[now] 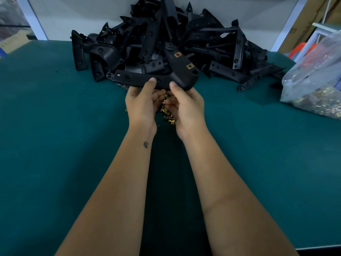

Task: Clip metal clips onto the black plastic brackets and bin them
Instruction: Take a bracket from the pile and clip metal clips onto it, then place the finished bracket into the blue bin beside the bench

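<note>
While both my hands are raised over the green table (55, 145), they hold one black bracket (156, 78) between them, just in front of the bracket pile (166, 37). Left hand (142, 104): thumb on the upper face near the middle of the long arm, fingers curled beneath. Right hand (186, 106): thumb on the rounded corner of the part, fingers wrapped underneath. The two hands sit close together, nearly touching below the part.

Bracket is L-shaped: a long flat arm runs out to my left past the left thumb, with small holes along it; a wider curved section rises away from me on the right. Two brass-coloured metal clips are already on that far section, one (177, 55) higher up, one (189, 66) nearer the corner.

Loose clips (168, 115) lie on the table directly under and between my wrists, partly hidden by the hands. I cannot tell if my fingers hold one.

Clear plastic bag (313, 80) with more clips sits at far right, well apart from the hands.
</note>
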The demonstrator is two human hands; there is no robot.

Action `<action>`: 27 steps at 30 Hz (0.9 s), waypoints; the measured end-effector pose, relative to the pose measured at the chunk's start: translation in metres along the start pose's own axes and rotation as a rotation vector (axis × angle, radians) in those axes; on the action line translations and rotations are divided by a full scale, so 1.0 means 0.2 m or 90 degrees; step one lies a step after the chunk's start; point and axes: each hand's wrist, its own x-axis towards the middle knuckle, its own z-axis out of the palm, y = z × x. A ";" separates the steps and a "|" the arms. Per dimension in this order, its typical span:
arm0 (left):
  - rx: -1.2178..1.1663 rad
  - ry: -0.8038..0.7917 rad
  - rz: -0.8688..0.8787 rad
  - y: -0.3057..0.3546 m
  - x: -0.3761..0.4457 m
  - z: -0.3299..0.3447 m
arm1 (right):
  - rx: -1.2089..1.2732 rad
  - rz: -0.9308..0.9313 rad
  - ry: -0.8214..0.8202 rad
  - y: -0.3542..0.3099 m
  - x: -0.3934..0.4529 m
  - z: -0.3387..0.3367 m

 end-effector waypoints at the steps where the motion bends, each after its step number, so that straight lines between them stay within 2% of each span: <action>1: 0.014 -0.003 -0.004 0.00 0.00 0.00 | 0.007 0.004 0.009 0.00 0.00 0.00; 9: 0.159 -0.024 0.052 -0.04 -0.07 0.07 | 0.142 0.029 0.065 -0.02 0.02 -0.06; 14: 0.098 0.051 0.038 -0.12 -0.21 0.14 | 0.165 0.053 0.077 -0.06 -0.01 -0.08; 18: 0.027 0.102 0.019 -0.17 -0.34 0.20 | 0.063 0.076 0.042 -0.14 -0.03 -0.11; 22: 0.023 0.073 -0.005 -0.20 -0.47 0.28 | 0.037 0.045 0.034 -0.25 -0.09 -0.22; 27: -0.024 -0.011 -0.078 -0.31 -0.80 0.48 | 0.075 -0.039 0.132 -0.40 -0.28 -0.50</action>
